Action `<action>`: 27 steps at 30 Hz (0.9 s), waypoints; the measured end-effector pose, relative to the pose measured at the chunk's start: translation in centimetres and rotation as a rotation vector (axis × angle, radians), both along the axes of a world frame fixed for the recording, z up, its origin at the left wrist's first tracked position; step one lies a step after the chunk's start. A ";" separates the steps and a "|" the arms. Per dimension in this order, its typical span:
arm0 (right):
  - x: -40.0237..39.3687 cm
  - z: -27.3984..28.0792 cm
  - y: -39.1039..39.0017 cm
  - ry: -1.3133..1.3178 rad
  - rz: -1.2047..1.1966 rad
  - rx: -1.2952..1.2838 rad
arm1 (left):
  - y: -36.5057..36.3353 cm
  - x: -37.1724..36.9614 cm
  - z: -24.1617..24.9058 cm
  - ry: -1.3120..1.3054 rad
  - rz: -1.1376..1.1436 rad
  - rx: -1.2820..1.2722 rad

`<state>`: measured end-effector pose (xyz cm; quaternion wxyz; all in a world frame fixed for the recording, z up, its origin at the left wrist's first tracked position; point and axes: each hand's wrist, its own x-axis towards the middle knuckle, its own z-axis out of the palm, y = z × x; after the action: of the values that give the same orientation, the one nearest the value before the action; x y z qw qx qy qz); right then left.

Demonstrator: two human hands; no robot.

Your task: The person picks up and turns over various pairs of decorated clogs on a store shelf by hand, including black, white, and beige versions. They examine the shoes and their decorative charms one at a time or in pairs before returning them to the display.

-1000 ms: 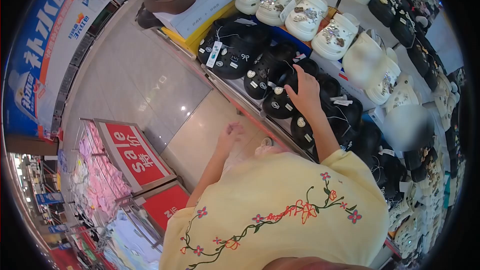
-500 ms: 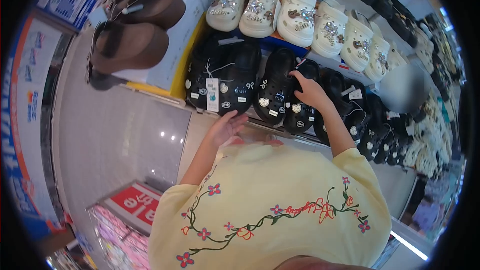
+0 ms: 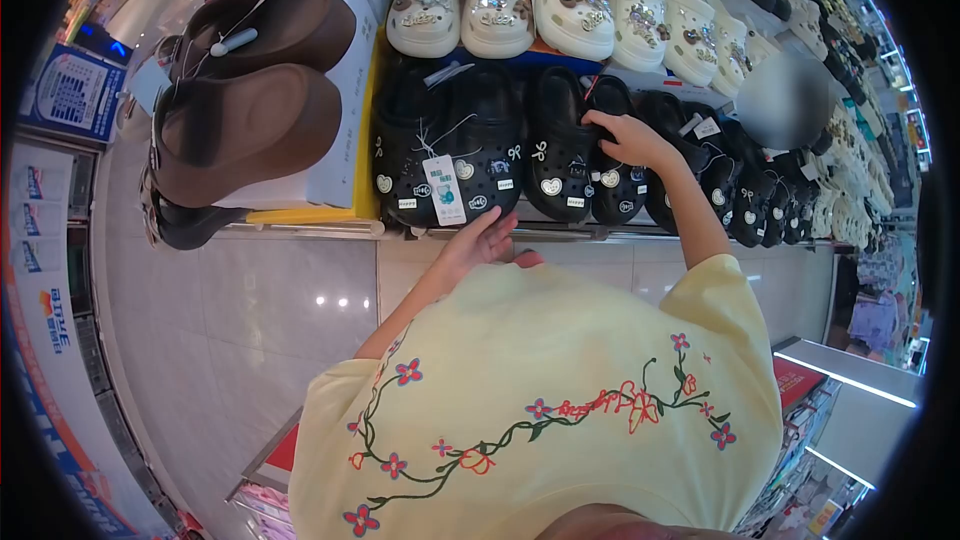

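A pair of black clogs (image 3: 490, 150) with white charms and a white tag (image 3: 444, 188) stands on the shelf. My left hand (image 3: 482, 242) is at the toe of its right-hand clog, fingers apart, thumb against the front edge. Beside it stands another black pair, its left clog (image 3: 560, 155) upright and the right clog (image 3: 618, 180) next to it. My right hand (image 3: 632, 143) is over this second pair, thumb and fingers pinched at the inner rim between the two clogs. The fingertips partly hide the rim.
Cream clogs (image 3: 497, 5) with jewelled charms line the row behind. Brown thick-soled clogs (image 3: 245, 125) stand on a white and yellow box at left. More black clogs (image 3: 745, 200) continue to the right. A shelf rail (image 3: 320, 228) runs along the front.
The camera view has turned and shifted, so the shelf rows look more level. Both hands stay at about the same clogs, and the clogs have not visibly moved on the shelf.
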<state>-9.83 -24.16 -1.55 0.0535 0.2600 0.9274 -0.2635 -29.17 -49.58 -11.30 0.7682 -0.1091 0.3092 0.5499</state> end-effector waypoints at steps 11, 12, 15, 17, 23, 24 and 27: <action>-0.3 -0.9 0.4 -0.023 -0.063 -0.011 | 0.3 -0.3 -0.6 0.058 -0.059 0.018; -0.4 -0.8 0.3 -0.040 -0.073 0.003 | 0.3 -0.4 -0.5 0.065 -0.068 0.028; -0.1 -1.4 0.4 -0.007 -0.065 0.031 | 0.3 -0.6 -0.6 0.080 -0.112 0.030; 0.2 -1.9 0.5 0.030 -0.053 0.037 | 0.2 -1.1 -1.0 -0.130 -0.202 0.067; 0.3 -1.7 0.2 0.057 -0.065 0.075 | 0.6 1.2 1.6 -0.094 -0.456 0.161; 0.3 -1.6 -0.1 0.066 -0.077 0.089 | 0.8 1.6 1.9 -0.056 -0.490 0.183; 0.0 -1.3 -0.7 0.075 -0.166 0.152 | 1.5 2.6 1.9 0.054 -0.576 0.207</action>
<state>-9.88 -24.91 -2.80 -0.0231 0.3294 0.9212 -0.2057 -26.56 -48.05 -9.35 0.8911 0.0765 0.2900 0.3406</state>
